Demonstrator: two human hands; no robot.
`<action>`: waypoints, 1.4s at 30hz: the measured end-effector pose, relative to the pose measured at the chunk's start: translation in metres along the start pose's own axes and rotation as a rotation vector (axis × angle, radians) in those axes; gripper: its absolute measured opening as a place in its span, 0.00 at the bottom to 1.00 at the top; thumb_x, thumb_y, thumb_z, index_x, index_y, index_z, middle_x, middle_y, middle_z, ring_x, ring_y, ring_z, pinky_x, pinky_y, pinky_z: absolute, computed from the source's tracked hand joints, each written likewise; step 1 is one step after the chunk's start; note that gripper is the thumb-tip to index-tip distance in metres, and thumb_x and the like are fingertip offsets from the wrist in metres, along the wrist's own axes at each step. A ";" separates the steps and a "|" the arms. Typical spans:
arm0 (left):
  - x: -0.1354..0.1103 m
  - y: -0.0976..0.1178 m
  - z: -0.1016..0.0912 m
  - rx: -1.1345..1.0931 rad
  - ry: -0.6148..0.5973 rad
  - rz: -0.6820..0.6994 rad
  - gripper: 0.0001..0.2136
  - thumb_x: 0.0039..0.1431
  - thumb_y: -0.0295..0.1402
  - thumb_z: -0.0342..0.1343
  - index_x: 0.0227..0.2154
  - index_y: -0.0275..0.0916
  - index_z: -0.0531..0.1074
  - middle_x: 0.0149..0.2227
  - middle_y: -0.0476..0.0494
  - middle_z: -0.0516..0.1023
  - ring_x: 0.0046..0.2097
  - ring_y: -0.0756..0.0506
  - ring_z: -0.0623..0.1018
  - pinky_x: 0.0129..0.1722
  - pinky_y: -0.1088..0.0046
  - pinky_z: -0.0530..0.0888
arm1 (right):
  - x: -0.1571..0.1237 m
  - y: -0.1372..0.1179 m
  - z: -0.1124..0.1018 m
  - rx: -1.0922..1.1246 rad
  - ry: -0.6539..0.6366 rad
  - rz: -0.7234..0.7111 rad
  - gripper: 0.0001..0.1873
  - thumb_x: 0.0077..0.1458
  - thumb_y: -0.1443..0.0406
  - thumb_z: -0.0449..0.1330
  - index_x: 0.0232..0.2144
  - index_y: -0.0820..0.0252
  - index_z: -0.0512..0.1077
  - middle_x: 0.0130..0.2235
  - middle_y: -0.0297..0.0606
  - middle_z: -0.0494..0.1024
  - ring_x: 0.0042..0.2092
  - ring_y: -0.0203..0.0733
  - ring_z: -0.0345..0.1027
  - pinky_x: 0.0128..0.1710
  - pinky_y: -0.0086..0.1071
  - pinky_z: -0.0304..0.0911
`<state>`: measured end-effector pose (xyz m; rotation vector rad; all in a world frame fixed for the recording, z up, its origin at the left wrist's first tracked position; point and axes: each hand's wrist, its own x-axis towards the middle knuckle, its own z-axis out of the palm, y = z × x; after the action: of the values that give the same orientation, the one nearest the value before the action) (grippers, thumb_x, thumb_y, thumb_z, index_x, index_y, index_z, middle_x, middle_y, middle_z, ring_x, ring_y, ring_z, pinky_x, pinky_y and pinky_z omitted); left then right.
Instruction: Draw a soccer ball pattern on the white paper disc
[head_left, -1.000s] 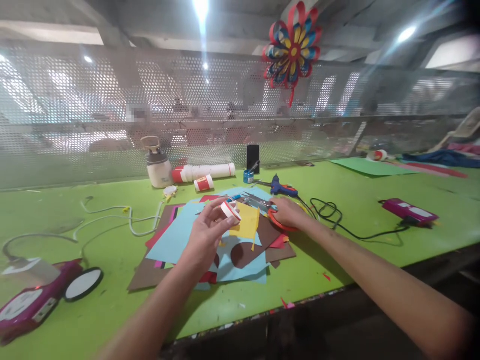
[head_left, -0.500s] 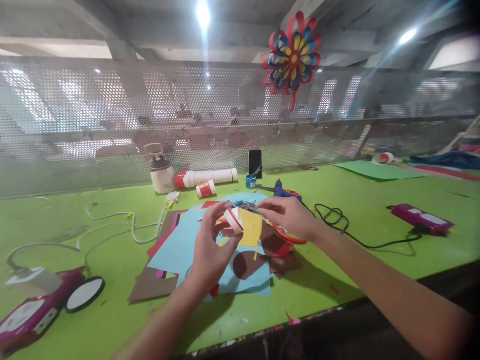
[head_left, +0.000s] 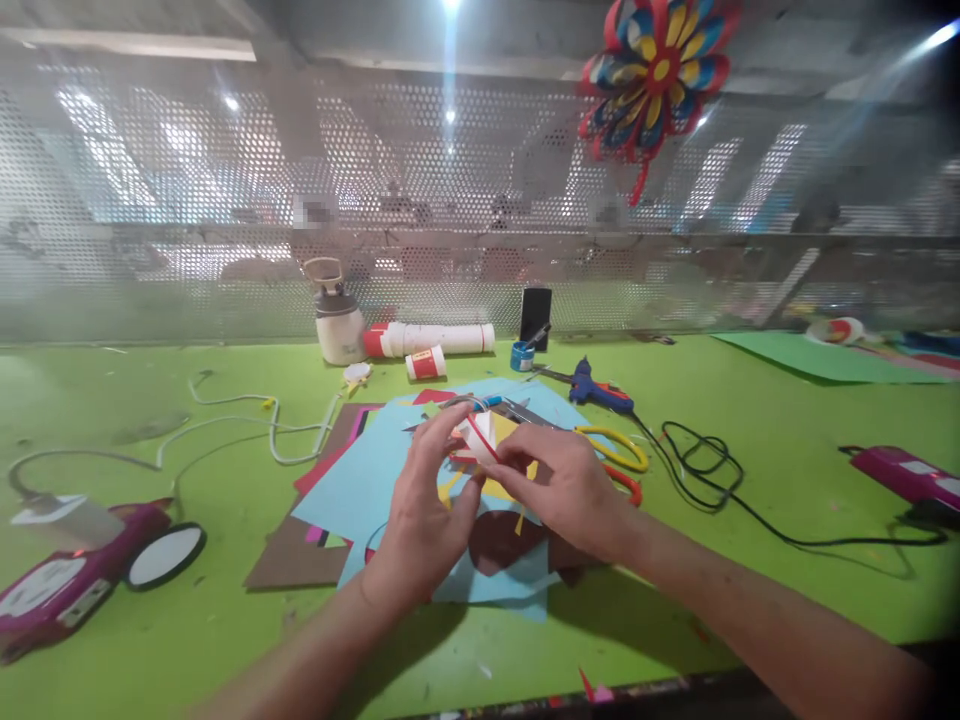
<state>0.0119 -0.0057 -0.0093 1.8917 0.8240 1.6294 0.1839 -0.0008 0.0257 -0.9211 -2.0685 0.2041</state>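
Observation:
My left hand (head_left: 420, 505) and my right hand (head_left: 559, 485) meet above a pile of coloured paper sheets (head_left: 360, 480) on the green table (head_left: 225, 620). Both pinch a small white paper piece with red edges (head_left: 478, 436), held just above the pile. A yellow paper scrap (head_left: 495, 488) shows below my fingers. Scissors with yellow and orange handles (head_left: 619, 460) lie on the paper just right of my right hand.
At the back stand a white bottle (head_left: 337, 325), a lying glue tube (head_left: 431, 340), a small glue stick (head_left: 425, 364), a black phone (head_left: 535, 315) and a blue glue gun (head_left: 596, 390) with a black cord (head_left: 712, 465). Pink devices (head_left: 67, 580) (head_left: 907, 473) lie left and right. A paper flower (head_left: 656, 70) hangs on the mesh.
My right hand left the scissors on the right and came in to the white and red paper piece that my left hand holds. The view shifted closer and slightly down.

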 end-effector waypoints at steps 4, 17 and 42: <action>0.000 0.010 0.000 -0.330 -0.066 -0.131 0.34 0.60 0.22 0.55 0.64 0.58 0.55 0.64 0.43 0.64 0.65 0.38 0.65 0.59 0.57 0.69 | -0.004 0.008 -0.004 -0.115 -0.004 -0.195 0.12 0.66 0.67 0.53 0.32 0.63 0.74 0.32 0.41 0.74 0.35 0.42 0.65 0.35 0.35 0.61; 0.010 0.011 -0.001 -0.504 -0.062 -0.677 0.22 0.54 0.36 0.67 0.52 0.39 0.74 0.49 0.41 0.81 0.51 0.41 0.78 0.51 0.67 0.76 | -0.011 0.012 -0.013 -0.412 -0.200 -0.434 0.16 0.66 0.71 0.49 0.31 0.65 0.75 0.30 0.42 0.71 0.33 0.44 0.59 0.30 0.36 0.55; 0.019 0.028 0.000 -0.286 -0.185 -0.623 0.24 0.57 0.44 0.63 0.54 0.40 0.74 0.38 0.45 0.81 0.42 0.44 0.78 0.43 0.69 0.77 | -0.010 0.029 0.008 0.675 -0.093 0.581 0.14 0.57 0.56 0.62 0.36 0.62 0.76 0.22 0.29 0.74 0.23 0.33 0.67 0.27 0.30 0.67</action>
<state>0.0173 -0.0110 0.0234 1.3729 0.9238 1.1010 0.1969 0.0148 0.0017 -1.0498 -1.5733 1.1862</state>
